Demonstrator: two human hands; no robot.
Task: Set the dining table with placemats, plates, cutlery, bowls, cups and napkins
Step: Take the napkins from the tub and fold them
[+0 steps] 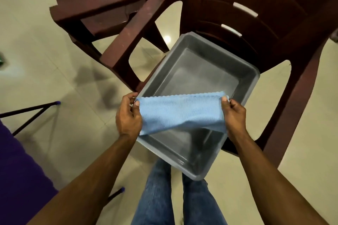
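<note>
A: What are the hands doing?

B: Both hold a light blue napkin (181,110), stretched flat between them. The left hand (128,115) pinches the cloth's left end between thumb and curled fingers; the right hand (235,115) pinches the right end the same way. The cloth's far edge is scalloped, and its near edge sags lower on the right.

A: Where is the napkin?

B: In the air, just over a grey plastic tub (199,71). The tub is rectangular and shallow, with nothing visible inside. It sits tilted across the seat of a dark brown plastic chair (274,23), its near corner jutting out past the seat over the person's legs in blue jeans (157,197).

A: What else is around?

B: A second brown plastic chair (95,5) stands further off to the left, on a pale tiled floor (45,51). At the lower left is a purple cloth surface (20,179), with thin black legs (27,113) tipped in purple beside it.
</note>
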